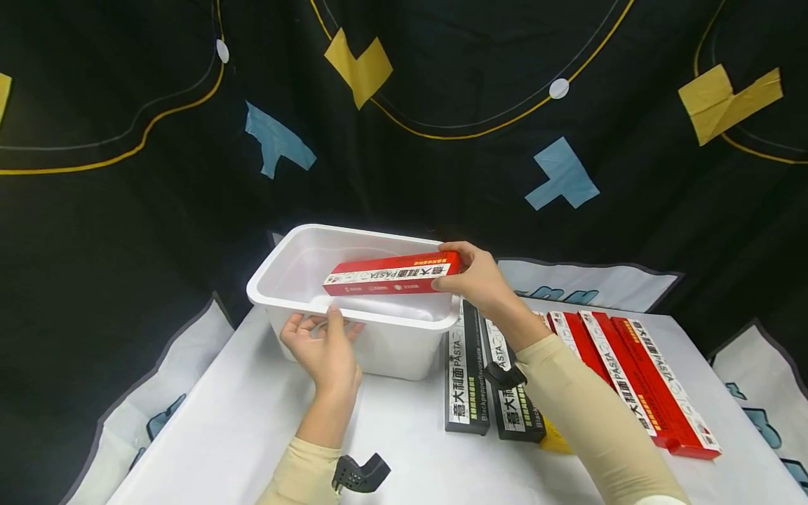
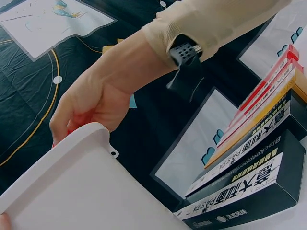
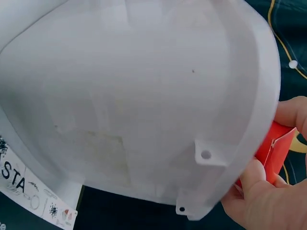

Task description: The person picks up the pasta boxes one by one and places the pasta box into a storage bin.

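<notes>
My right hand (image 1: pixel 475 277) grips the right end of a red pasta box (image 1: pixel 388 273), thumb in front and fingers behind. The box slants over the inside of a white plastic bin (image 1: pixel 353 321), its left end lower. With my left hand (image 1: pixel 325 347) I hold the bin's front rim, thumb over the edge and fingers under the lip. In the right wrist view, the end of the red box (image 3: pixel 278 148) shows between thumb and fingers beside the bin's rim. Only a bit of the left hand (image 2: pixel 4 224) appears in the left wrist view.
Right of the bin, two black pasta boxes (image 1: pixel 467 379) lie on the white table (image 1: pixel 404 449). Several red pasta boxes (image 1: pixel 663 386) lie farther right, with a yellow box (image 1: pixel 555 438) partly hidden under the right forearm. A black cloth (image 1: pixel 429 182) hangs behind the table.
</notes>
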Demonstrator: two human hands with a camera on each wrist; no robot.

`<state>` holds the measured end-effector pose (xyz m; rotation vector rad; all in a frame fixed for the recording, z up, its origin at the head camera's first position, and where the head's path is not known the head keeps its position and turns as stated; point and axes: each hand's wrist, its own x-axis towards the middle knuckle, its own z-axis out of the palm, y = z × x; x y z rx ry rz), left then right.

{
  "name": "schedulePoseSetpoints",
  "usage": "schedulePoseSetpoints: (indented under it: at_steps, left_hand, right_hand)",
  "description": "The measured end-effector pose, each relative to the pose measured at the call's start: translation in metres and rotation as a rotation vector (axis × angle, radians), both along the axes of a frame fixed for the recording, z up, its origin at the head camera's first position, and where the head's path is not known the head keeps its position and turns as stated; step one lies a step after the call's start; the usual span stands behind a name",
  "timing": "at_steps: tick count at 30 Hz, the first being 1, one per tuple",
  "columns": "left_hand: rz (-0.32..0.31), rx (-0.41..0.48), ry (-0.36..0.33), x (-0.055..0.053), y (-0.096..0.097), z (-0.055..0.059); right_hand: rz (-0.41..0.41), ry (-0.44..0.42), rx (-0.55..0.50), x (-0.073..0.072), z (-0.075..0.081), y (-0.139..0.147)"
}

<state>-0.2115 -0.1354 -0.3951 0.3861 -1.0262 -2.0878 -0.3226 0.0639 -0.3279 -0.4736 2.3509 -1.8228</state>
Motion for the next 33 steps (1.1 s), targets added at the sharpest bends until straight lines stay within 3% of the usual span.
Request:
schedulePoseSetpoints:
  at_steps: [6, 15, 20, 27, 33]
  left_hand:
    - [-0.007, -0.004, -0.016, 0.001, 0.002, 0.001]
    - [-0.012, 0.008, 0.014, 0.0, 0.003, 0.0]
    - [-0.012, 0.0, 0.031, 0.0, 0.002, 0.0]
    - [-0.008, -0.002, 0.019, 0.0, 0.001, 0.001]
    - [-0.003, -0.001, 0.017, 0.0, 0.001, 0.002]
  right_hand:
    - [0.012, -0.003, 0.083, -0.012, 0.0, -0.017]
    - [0.05, -0.005, 0.258, -0.03, -0.001, -0.034]
    - [0.078, -0.05, 0.286, -0.041, 0.0, -0.042]
    - [0.039, -0.098, 0.368, -0.051, 0.0, -0.055]
    - [0.03, -0.031, 0.476, -0.052, -0.001, -0.06]
